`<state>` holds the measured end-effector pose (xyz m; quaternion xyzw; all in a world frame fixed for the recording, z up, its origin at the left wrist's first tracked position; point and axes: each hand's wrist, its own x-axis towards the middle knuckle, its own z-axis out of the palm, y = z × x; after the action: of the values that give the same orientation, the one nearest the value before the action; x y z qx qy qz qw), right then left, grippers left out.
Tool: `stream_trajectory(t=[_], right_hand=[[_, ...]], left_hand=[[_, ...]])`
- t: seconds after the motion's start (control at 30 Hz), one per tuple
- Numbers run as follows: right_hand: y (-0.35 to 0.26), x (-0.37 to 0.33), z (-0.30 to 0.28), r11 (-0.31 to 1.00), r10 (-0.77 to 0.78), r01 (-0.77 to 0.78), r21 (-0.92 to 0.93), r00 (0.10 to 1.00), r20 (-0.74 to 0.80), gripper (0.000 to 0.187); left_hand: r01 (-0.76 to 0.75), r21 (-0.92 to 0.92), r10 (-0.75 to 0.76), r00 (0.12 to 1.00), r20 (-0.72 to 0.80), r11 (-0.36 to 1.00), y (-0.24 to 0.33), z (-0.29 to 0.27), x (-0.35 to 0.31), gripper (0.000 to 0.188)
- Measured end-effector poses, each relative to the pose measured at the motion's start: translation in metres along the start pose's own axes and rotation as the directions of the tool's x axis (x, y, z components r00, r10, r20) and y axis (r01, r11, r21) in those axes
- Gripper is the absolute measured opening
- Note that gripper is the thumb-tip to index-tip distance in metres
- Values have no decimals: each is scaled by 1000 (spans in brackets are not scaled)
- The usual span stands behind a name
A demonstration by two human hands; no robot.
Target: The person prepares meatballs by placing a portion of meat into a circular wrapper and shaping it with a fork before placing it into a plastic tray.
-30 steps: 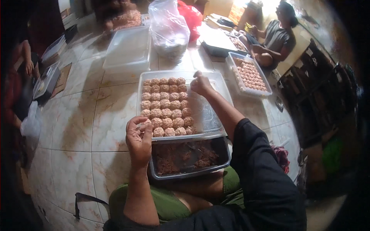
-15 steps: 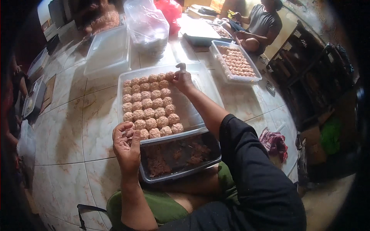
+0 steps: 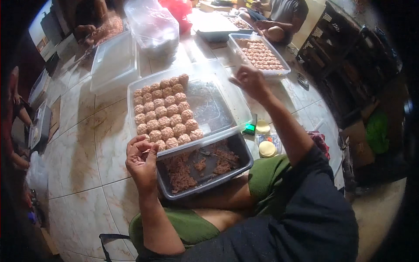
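A clear plastic box holds rows of pale pink, bumpy balls on its left side; its right side shows bare bottom. My left hand is at the box's near left corner, fingers half curled and thumb apart, with nothing visible in it. My right hand hangs in the air past the box's right rim, fingers loosely bent and nothing visible between them. Partly under the box's near edge, a dark tray in front of my lap contains clumps of reddish minced mixture and a fork.
Another box of balls stands at the far right. A lidded clear box and a bulging plastic bag are farther back. Right of the tray lie round yellowish pieces and a small lit device. Other people sit around.
My right hand has left the far row of balls and moved right, beyond the box's rim. My left hand stays at the near corner. The view has shifted, showing the yellowish pieces and lit device.
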<state>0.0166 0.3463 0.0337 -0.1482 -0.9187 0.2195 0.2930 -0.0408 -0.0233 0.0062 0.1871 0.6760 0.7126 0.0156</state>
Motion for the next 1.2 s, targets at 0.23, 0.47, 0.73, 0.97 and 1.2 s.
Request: stream_trajectory(t=[0.23,0.47,0.73,0.97,1.2], right_hand=[[18,-13,25,963,-134,126,239,991,16,31],[-22,45,110,1000,-20,17,13,948,318,64],[-31,57,143,998,-6,34,-59,906,424,67],[-35,58,146,993,-12,59,-107,919,394,70],[-45,38,77,977,-206,201,67,976,66,69]], left_hand=[[49,-80,-47,998,31,996,-21,21,-8,24],[15,-23,-16,999,-47,1000,-23,-3,1,20],[36,-43,-37,999,-30,998,-14,-3,-1,18],[44,-53,-44,999,-10,998,-7,-4,-2,19],[93,-22,-92,995,27,995,-15,-2,3,20]])
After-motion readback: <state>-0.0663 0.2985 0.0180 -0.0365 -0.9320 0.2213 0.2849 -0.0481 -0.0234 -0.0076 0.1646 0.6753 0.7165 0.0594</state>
